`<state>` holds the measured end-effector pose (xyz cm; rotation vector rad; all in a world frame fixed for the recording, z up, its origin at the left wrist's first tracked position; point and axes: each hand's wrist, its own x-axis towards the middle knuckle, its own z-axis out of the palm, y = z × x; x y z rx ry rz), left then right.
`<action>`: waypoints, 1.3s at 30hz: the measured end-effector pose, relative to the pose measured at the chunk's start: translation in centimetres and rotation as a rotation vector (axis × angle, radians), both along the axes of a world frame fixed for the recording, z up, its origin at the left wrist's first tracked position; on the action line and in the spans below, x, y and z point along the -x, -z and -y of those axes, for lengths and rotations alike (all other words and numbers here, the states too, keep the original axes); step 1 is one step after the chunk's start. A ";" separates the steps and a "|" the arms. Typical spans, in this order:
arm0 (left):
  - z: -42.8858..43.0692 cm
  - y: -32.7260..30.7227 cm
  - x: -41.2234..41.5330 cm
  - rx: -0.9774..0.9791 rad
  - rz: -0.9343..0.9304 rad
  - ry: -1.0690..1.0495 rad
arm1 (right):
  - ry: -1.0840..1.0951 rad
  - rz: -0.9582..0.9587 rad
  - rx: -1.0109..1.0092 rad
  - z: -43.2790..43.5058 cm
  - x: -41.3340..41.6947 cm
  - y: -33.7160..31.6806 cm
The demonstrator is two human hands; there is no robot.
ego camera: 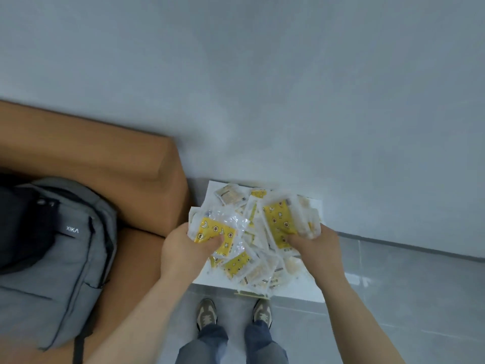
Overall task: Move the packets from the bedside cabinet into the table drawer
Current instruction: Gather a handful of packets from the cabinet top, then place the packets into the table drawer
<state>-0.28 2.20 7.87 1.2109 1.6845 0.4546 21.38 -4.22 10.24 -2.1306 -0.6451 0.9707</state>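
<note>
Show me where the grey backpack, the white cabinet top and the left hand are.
grey backpack (76,258), head view, front panel.
white cabinet top (304,288), head view, bare near-right corner.
left hand (183,248), head view, back of hand.

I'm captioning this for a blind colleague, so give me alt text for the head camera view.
Seen from above, a person's left hand and right hand each have a grip on a bunch of yellow-and-clear packets from a heap on a white bedside cabinet by a grey wall. A grey backpack lies on a brown surface to the left.
</note>
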 end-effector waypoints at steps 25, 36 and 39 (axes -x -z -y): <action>18.9 -29.1 -28.7 -0.556 0.242 0.767 | 0.426 0.520 -0.380 33.4 -19.4 -28.8; 39.0 -31.8 -45.8 -0.484 0.455 1.229 | 0.844 0.650 -0.315 56.6 -26.6 -30.7; 44.1 -31.2 -50.3 -0.457 0.471 1.356 | 0.968 0.671 -0.249 61.8 -28.1 -30.3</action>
